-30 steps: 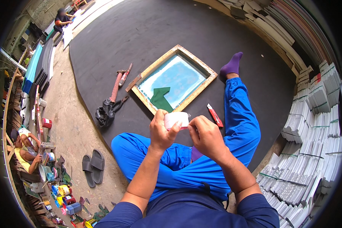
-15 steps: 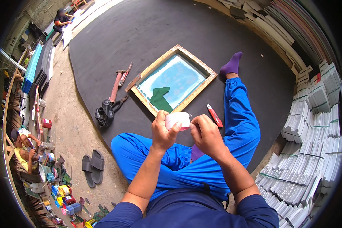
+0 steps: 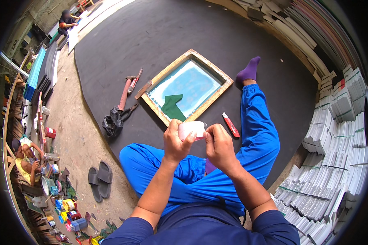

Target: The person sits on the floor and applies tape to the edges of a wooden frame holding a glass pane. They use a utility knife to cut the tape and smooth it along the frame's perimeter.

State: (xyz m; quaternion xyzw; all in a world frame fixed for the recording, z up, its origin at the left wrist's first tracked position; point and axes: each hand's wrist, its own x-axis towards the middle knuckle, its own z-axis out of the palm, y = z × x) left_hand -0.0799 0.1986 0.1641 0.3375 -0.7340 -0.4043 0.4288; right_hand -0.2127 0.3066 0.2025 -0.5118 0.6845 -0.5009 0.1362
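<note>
My left hand (image 3: 175,141) is wrapped round a roll of whitish-pink tape (image 3: 191,129), held up over my lap. At the roll's right edge my right hand (image 3: 219,145) is closed in a pinch, thumb and forefinger against the tape. Whether a loose end is between those fingertips is too small to tell. Just beyond the hands lies a wooden-framed screen (image 3: 212,61) with a blue and white mesh. A dark green piece of sheet (image 3: 173,107) rests on its near corner. To the right of the hands is a red utility knife (image 3: 231,125).
Left of the frame lie a hammer (image 3: 123,96), a red-and-white marker-like tool (image 3: 135,81) and a black plastic bag (image 3: 113,123). Slippers (image 3: 99,181) and paint cans (image 3: 69,204) stand on the floor. Bundled white stacks (image 3: 323,175) line the right. Two people sit at the left.
The right hand has shifted very slightly at the roll's edge, and the roll has turned a little. Everything else looks the same.
</note>
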